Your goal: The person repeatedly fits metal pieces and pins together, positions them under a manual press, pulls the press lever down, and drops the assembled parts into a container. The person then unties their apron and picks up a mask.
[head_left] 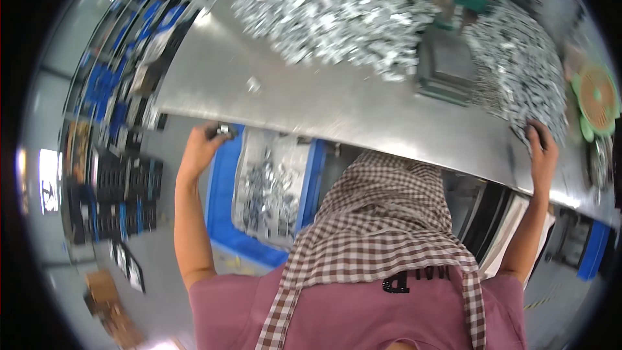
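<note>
My left hand [202, 146] is beyond the table's left front edge, above the blue crate. Its fingers are closed on small metal pieces [224, 131] that glint at the fingertips. At the right, my right hand [543, 148] reaches over the table's front edge to the near end of a pile of small grey metal pieces [521, 58]. Its fingers look bent but apart, with nothing visible between them; whether they touch the pile is hard to tell. Below my left hand, the blue crate [219, 204] has a pale liner and loose shiny metal pieces inside.
A larger heap of metal pieces [337, 13] covers the back of the steel table [311, 94]. Between the piles stands a dark green press-like device [447, 65]. One loose piece [253, 83] lies at the left. A green and orange basket [595, 98] is far right; shelves [123, 78] stand left.
</note>
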Available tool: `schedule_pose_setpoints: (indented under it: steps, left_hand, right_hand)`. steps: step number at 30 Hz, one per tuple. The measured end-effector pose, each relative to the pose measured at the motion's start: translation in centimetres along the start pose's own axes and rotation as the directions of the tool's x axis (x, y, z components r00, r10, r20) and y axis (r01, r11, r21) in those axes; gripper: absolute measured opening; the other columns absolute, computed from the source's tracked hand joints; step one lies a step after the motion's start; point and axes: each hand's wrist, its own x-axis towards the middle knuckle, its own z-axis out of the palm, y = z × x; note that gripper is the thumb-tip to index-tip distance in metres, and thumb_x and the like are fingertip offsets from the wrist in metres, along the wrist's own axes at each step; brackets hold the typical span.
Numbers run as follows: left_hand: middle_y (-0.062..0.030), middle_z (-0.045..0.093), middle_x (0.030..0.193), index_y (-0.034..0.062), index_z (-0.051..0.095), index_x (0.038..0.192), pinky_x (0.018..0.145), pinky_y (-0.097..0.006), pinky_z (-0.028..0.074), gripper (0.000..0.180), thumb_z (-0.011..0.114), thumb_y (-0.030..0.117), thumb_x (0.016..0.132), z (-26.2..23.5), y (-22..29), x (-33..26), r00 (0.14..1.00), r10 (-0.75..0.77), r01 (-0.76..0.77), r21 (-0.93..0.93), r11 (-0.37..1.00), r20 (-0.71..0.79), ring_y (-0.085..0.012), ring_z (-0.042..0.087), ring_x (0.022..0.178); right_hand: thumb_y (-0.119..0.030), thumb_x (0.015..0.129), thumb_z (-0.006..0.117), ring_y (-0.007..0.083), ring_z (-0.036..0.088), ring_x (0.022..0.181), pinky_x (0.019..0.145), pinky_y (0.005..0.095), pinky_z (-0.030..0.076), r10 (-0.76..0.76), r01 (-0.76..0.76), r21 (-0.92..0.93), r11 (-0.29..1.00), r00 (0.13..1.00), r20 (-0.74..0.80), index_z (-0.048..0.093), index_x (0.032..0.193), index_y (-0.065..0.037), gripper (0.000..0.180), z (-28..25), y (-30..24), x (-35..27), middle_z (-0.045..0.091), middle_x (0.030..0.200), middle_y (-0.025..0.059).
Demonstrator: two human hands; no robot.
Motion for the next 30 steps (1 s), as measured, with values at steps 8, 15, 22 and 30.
schedule_pose_setpoints:
  steps: [8, 15, 22, 30]
  left_hand:
    - [-0.0198, 0.063, 0.079, 0.0074, 0.067, 0.093, 0.066, -0.035, 0.047, 0.021, 0.067, 0.017, 0.073, 16.5, -8.5, -3.9, 0.99, -0.106, 0.122, 0.177, 0.977, -0.097, -0.0286, 0.063, 0.072]
    - [-0.0078, 0.067, 0.086, -0.0026, 0.066, 0.093, 0.068, -0.027, 0.045, 0.022, 0.063, 0.015, 0.08, 18.4, -8.8, -4.5, 0.9, -0.417, 0.427, -0.464, 0.777, 0.129, -0.0141, 0.06, 0.076]
    - [-0.0082, 0.062, 0.083, -0.003, 0.059, 0.095, 0.062, -0.026, 0.046, 0.021, 0.063, 0.009, 0.078, 12.9, -2.7, -2.9, 0.9, -0.369, 0.428, -0.625, 0.653, 0.231, -0.0147, 0.058, 0.069]
    - [-0.0003, 0.048, 0.062, 0.0003, 0.054, 0.091, 0.051, -0.023, 0.031, 0.013, 0.054, 0.009, 0.08, 9.6, 13.0, 0.6, 0.859, 0.233, 0.051, -0.528, 0.848, 0.456, -0.0083, 0.042, 0.055]
  right_hand:
    - [-0.016, 0.09, 0.054, 0.0121, 0.057, 0.086, 0.079, 0.0247, 0.044, -0.122, 0.118, 0.122, 0.985, 0.992, 0.031, 0.06, 0.105, 0.002, 0.024, 3.6, -3.1, 0.5, 0.062, 0.093, 0.006]
    - [-0.015, 0.09, 0.054, 0.0119, 0.057, 0.086, 0.079, 0.0241, 0.044, -0.116, 0.118, 0.064, 0.991, 0.993, -0.025, 0.061, 0.102, 0.001, 0.022, 0.7, -0.6, 0.3, 0.063, 0.093, 0.0063]
    - [-0.014, 0.085, 0.057, 0.0141, 0.059, 0.085, 0.078, 0.0257, 0.045, -0.016, 0.018, 0.04, 0.999, 0.999, -0.051, 0.062, 0.103, -0.001, 0.022, 0.8, -0.2, -0.8, 0.064, 0.092, 0.0081]
    - [-0.011, 0.081, 0.059, 0.0282, 0.059, 0.085, 0.075, 0.0329, 0.046, -0.212, 0.215, -0.204, 0.955, 0.977, 0.037, 0.062, 0.097, -0.006, 0.017, 0.7, -1.3, 0.0, 0.061, 0.09, 0.0112]
